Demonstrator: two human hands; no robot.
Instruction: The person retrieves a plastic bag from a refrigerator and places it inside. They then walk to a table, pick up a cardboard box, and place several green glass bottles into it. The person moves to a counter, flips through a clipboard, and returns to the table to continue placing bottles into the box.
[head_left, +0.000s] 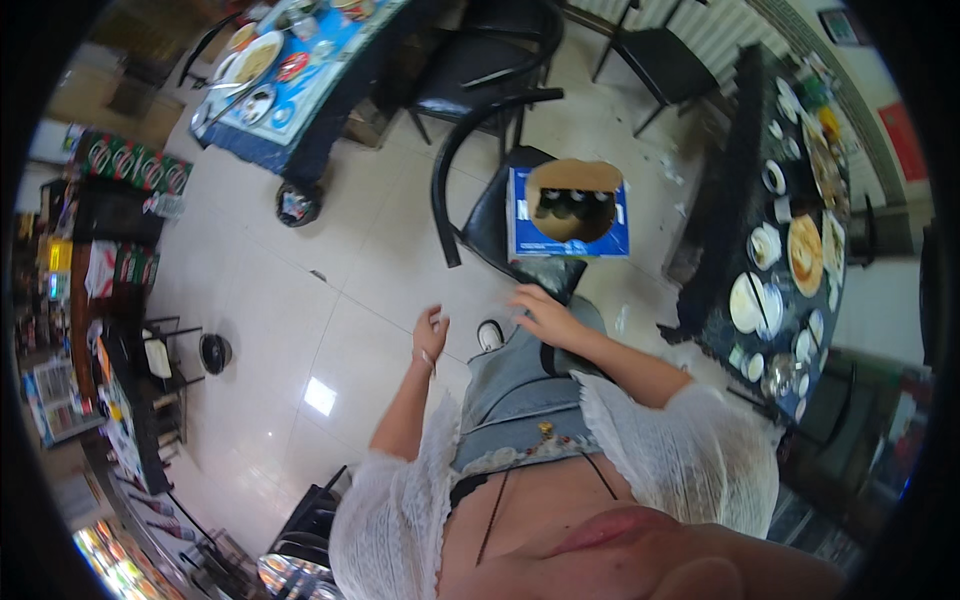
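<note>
A blue cardboard box (568, 250) rests on a black chair seat (491, 215) in front of me. Through the torn oval opening in its side, several dark bottles (576, 205) show inside, and a brown cardboard flap (576, 176) stands above them. My right hand (553, 319) is just below the box, over the chair's near edge, with its fingers spread and nothing in them. Farther left, my left hand (431, 331) hangs above the tiled floor, its fingers slightly curled and apart, and it appears to hold nothing.
On the right stands a dark-covered table (720, 270) with used plates, bowls and food. Another table (292, 90) with dishes is at upper left, a lined waste bin (294, 202) beside it. A black bucket (215, 353) and green beer cartons (135, 163) are at left. More black chairs (664, 66) stand behind.
</note>
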